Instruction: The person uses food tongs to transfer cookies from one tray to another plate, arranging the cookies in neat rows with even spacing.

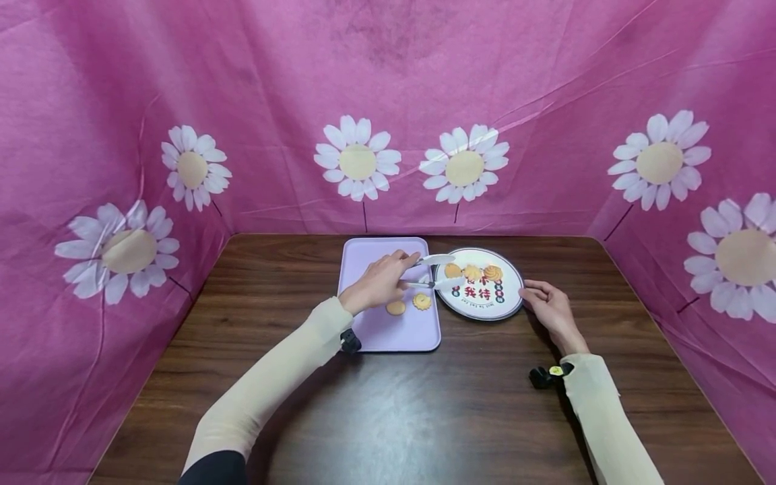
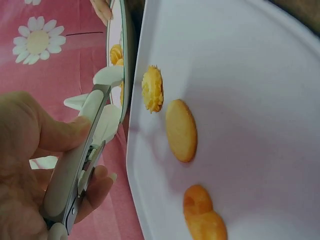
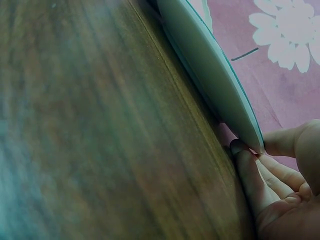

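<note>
My left hand (image 1: 378, 277) holds a pair of tongs (image 2: 82, 150) with white tips. The tips stand apart over the gap between a lavender tray (image 1: 394, 337) and an oval white plate (image 1: 479, 310), and no cookie shows between them. On the tray lie a scalloped cookie (image 1: 422, 302), a smooth oval cookie (image 1: 396, 308) and a darker lobed cookie (image 2: 204, 215), which the left arm hides in the head view. Three cookies, including a swirled one (image 1: 493, 273), sit on the plate's far part. My right hand (image 1: 548, 310) pinches the plate's right rim between thumb and fingers.
Tray and plate stand side by side toward the back of a dark wooden table (image 1: 394, 417). A pink cloth (image 1: 400, 87) printed with daisies rises behind the table and along both sides.
</note>
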Demonstrator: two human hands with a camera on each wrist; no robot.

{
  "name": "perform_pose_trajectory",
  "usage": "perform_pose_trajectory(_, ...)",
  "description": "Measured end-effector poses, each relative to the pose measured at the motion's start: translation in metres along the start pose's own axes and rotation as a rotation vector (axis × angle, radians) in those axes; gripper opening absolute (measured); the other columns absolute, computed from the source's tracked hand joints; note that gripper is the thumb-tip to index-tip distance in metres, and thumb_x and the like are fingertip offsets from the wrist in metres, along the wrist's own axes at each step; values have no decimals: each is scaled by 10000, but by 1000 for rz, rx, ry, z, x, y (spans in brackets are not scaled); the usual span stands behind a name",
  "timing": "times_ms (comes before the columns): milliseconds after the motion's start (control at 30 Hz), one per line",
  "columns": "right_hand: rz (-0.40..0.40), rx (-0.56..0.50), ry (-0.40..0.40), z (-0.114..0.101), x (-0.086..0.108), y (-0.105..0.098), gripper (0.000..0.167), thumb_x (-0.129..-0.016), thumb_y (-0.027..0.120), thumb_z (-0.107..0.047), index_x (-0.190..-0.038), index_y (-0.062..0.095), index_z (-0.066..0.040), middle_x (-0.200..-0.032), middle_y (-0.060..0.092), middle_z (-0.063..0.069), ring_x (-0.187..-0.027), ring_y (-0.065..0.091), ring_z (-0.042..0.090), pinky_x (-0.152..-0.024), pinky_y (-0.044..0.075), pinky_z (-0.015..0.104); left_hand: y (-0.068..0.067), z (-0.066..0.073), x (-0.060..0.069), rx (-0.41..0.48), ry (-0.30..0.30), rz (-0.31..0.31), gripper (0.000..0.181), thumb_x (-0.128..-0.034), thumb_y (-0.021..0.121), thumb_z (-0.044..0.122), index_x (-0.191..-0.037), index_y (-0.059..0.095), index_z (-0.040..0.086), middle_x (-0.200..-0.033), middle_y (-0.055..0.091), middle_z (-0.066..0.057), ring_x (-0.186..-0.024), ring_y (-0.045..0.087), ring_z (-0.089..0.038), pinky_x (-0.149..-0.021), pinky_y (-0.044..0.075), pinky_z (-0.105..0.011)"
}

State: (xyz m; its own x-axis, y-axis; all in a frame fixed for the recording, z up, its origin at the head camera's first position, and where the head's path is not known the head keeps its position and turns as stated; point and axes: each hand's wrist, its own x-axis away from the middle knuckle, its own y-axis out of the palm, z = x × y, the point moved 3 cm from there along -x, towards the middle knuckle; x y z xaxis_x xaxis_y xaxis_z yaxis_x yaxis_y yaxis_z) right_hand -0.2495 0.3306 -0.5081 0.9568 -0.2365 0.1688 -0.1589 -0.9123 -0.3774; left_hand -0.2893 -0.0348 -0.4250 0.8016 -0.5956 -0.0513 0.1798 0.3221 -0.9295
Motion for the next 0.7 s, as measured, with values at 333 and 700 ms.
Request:
perform_pose_trajectory(333, 10, 36, -4, 0, -2, 0, 538, -1047, 628, -279, -1489, 521, 8, -1275, 717, 34, -917, 586, -183, -826, 524, 63, -5, -12, 14, 76, 10, 46, 778, -918, 760, 102, -1610, 403, 104, -1452, 571, -132, -1195, 614, -305, -979, 535, -486)
perform_pose_trajectory(700, 6, 18, -17, 1, -2, -1, 538, -1043, 631, -272, -1478, 523, 26, -1015, 684, -219, -904, 591, -181, -816, 527, 68, -11, -26, 39, 95, 60, 100, 721, -915, 733, 57, -1575, 444, 45, -1335, 635, -139, -1077, 617, -264, -952, 528, -444)
